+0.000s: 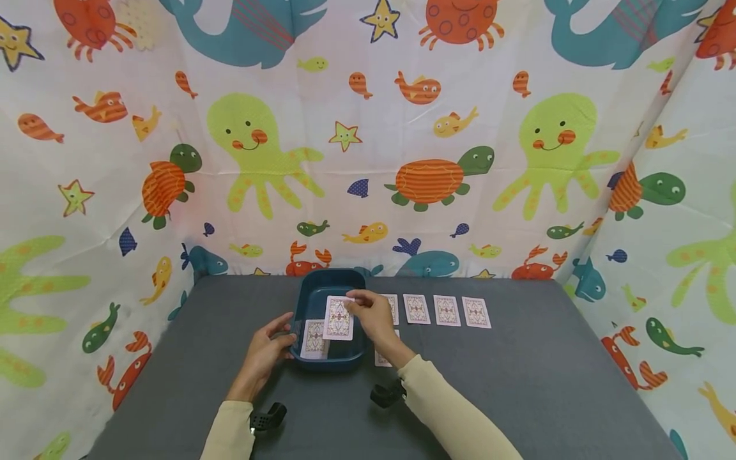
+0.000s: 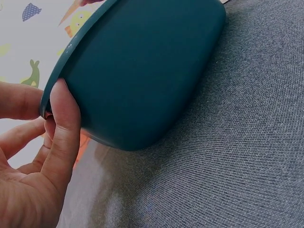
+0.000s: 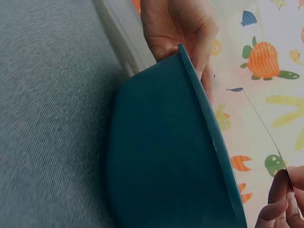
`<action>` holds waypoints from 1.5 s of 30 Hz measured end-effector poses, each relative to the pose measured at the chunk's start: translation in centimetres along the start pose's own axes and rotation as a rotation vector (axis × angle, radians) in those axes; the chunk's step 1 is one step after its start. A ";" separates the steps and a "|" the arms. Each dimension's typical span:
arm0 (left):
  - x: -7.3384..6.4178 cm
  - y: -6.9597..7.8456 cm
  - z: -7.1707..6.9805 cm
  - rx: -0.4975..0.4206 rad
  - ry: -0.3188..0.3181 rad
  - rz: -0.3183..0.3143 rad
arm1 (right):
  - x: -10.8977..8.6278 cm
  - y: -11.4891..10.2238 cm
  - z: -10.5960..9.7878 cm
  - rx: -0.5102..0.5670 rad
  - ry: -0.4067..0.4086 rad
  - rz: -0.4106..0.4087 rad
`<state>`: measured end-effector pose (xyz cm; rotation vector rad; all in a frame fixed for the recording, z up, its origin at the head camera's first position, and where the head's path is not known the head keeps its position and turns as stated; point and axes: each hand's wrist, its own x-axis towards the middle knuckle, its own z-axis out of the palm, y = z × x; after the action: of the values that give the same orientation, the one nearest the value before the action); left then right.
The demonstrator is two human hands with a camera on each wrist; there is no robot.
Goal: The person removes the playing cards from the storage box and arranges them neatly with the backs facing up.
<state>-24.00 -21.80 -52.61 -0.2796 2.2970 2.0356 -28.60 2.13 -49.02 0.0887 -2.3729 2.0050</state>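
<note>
A dark teal plastic tub point(image 1: 332, 365) stands on the grey cloth, its wall filling much of both wrist views. My left hand point(image 1: 267, 348) pinches the tub's left rim; in the left wrist view the thumb point(image 2: 65, 107) lies along the outer side. Over the tub my right hand point(image 1: 374, 316) pinches a playing card point(image 1: 337, 319) by its upper right corner, patterned back up. Seen from the right wrist, that card point(image 3: 263, 121) is edge-on, above the rim. Another playing card point(image 1: 313, 340) lies inside the tub at the near left, partly overlapped by the held one.
Right of the tub, a row of face-down cards point(image 1: 446, 310) lies on the grey table cloth point(image 1: 489, 383). One more card point(image 1: 382, 359) is nearer, partly hidden by my right wrist. A sea-animal printed curtain point(image 1: 356, 223) rises behind the table and along its sides.
</note>
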 end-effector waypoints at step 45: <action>0.2 -0.2 -0.1 0.005 0.000 -0.038 | -3.1 4.9 -11.1 -0.014 0.150 -0.002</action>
<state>-24.12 -21.92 -52.78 -0.3207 2.2783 2.0112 -25.99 13.97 -52.18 -0.0576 -2.2932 1.9200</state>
